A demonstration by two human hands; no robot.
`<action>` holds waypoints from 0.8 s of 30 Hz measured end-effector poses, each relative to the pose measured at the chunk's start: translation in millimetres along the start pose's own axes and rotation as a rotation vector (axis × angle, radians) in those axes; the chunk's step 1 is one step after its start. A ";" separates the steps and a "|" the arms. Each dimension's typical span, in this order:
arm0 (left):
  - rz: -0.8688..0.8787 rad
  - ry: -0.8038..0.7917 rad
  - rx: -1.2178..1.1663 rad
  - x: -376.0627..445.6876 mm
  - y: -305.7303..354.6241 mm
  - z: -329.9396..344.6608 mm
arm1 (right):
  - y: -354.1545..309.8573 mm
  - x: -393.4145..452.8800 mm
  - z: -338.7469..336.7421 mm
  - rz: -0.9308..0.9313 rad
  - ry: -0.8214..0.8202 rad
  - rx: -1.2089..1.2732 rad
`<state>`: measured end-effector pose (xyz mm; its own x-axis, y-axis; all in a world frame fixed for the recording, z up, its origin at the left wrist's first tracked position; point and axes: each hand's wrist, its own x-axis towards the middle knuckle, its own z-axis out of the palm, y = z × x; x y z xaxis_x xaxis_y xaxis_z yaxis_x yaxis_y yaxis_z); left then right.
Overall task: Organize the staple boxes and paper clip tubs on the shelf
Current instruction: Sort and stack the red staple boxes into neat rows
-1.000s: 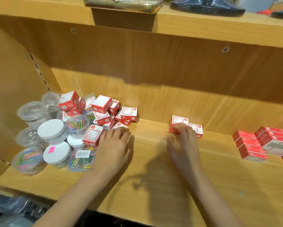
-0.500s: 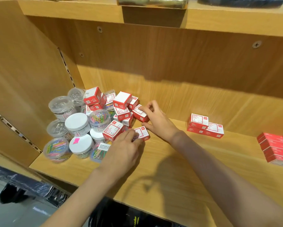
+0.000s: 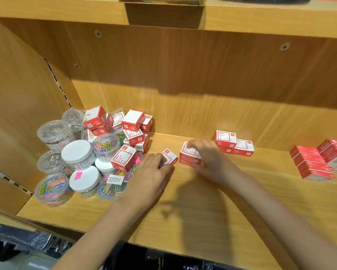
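- Head view: half a second ago both hands were at the jumbled heap (image 3: 132, 131) of red-and-white boxes. Now the right hand (image 3: 208, 158) has come away rightward, fingers curled around one box (image 3: 189, 155), carrying it toward the small stack (image 3: 233, 143) by the back wall.
- The left hand (image 3: 150, 172) now closes its fingertips on a second box (image 3: 169, 156), just clear of the heap.
- That suggests boxes are being pulled out one by one and gathered into a neat stack; most of the heap still waits.
- The tubs (image 3: 78, 154) of clips sit untouched at the left of the shelf (image 3: 202, 211).
- Box print is too blurred to read; one tub lid carries a blank pink sticker (image 3: 78, 175).
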<state>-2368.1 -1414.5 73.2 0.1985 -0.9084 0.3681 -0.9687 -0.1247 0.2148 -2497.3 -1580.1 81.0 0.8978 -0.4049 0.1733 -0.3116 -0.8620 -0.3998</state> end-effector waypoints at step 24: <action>0.071 0.118 -0.507 92.1 72.1 78.4 | 90.5 -91.6 -47.4 0.311 0.374 0.169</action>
<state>-2431.3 -1538.4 51.6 0.1784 -0.8530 0.4905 -0.7923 0.1711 0.5857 -2622.5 -1635.5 71.6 0.5882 -0.7425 0.3206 -0.4640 -0.6345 -0.6181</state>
